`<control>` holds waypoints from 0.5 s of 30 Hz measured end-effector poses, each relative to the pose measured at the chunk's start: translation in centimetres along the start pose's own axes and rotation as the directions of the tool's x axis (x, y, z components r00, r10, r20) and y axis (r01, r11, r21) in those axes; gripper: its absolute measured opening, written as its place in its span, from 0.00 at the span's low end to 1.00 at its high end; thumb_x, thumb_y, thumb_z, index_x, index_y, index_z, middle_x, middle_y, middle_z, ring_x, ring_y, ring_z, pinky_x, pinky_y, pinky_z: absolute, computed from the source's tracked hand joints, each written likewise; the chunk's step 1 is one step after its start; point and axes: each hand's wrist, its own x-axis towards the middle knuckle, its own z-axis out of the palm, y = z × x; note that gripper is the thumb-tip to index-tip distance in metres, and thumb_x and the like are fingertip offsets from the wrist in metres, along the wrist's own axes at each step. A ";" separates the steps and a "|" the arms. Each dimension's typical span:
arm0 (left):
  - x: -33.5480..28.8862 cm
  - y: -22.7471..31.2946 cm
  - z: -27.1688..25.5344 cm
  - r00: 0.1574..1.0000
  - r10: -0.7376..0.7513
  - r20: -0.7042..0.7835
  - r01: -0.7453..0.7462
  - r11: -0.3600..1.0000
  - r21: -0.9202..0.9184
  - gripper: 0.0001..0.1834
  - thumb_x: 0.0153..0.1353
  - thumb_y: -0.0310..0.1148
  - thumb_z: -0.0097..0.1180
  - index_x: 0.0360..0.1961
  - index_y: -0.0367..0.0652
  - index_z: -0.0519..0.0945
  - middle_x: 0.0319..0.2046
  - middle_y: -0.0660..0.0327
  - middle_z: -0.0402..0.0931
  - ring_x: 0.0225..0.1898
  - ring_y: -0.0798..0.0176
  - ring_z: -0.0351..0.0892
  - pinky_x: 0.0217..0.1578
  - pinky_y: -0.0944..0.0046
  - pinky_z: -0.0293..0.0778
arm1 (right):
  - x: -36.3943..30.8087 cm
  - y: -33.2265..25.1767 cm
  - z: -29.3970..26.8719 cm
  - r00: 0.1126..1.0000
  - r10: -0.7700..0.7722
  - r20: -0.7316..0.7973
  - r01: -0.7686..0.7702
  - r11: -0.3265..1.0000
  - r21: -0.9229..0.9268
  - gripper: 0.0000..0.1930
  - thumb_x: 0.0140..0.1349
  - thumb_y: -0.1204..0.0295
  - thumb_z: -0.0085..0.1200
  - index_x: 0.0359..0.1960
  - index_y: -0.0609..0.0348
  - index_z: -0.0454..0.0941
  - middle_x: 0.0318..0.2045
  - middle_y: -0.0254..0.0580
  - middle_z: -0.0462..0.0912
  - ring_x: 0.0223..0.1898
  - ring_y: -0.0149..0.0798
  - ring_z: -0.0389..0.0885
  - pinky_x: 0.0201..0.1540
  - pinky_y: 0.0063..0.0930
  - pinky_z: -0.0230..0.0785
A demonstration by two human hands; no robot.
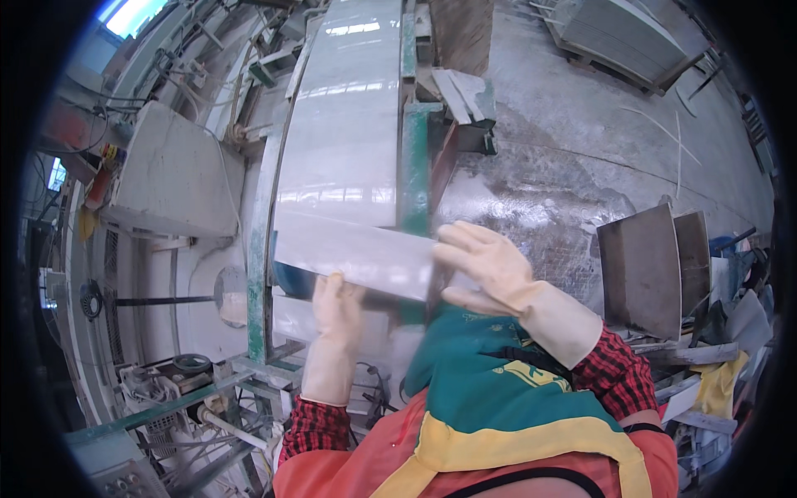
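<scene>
A pale, glossy rectangular slab [365, 253] lies crosswise at the near end of a conveyor, slightly smeared by motion. My left hand [336, 307], in a cream rubber glove, grips its near edge toward the left; part of the fingers is hidden. At the slab's right end is my right hand [490, 266], gloved alike, with long fingers on the far side and the thumb nearer me, holding that end. Beyond the slab, the conveyor carries a long shiny white surface [340, 158]. A blue roller or belt end [292, 280] shows beneath the slab.
Green metal rails [259, 249] flank the conveyor. Brown panels [643, 270] lean upright at the right, near piled offcuts and a yellow cloth [721, 386]. A grey box-shaped cover [174, 174] stands left. Stacked slabs [618, 41] lie far right, past wet floor [540, 207].
</scene>
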 end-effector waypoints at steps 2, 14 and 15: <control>0.8 0.6 -1.6 0.995 0.014 -0.103 -0.014 1.000 -0.004 0.16 0.68 0.25 0.44 0.56 0.39 0.67 0.52 0.53 0.73 0.54 0.51 0.76 0.57 0.44 0.73 | -2.6 1.9 1.0 0.994 0.078 -0.077 -0.079 0.997 -0.011 0.30 0.46 0.65 0.68 0.53 0.56 0.75 0.54 0.49 0.77 0.56 0.53 0.76 0.58 0.41 0.71; 6.7 -2.5 -6.4 0.944 0.002 -0.330 -0.004 1.000 -0.004 0.14 0.66 0.25 0.45 0.52 0.39 0.67 0.51 0.53 0.69 0.50 0.53 0.75 0.54 0.45 0.74 | -10.4 5.7 3.5 0.832 0.551 -0.060 -0.544 0.833 0.098 0.24 0.54 0.69 0.64 0.55 0.56 0.78 0.58 0.52 0.77 0.61 0.52 0.74 0.64 0.39 0.67; 7.0 -2.7 -6.7 0.946 0.006 -0.323 -0.008 1.000 -0.002 0.14 0.66 0.24 0.45 0.53 0.39 0.67 0.51 0.53 0.69 0.50 0.53 0.75 0.53 0.45 0.74 | -10.7 5.8 3.7 0.825 0.561 -0.068 -0.554 0.826 0.102 0.24 0.54 0.70 0.63 0.55 0.56 0.78 0.58 0.52 0.77 0.61 0.52 0.74 0.64 0.39 0.67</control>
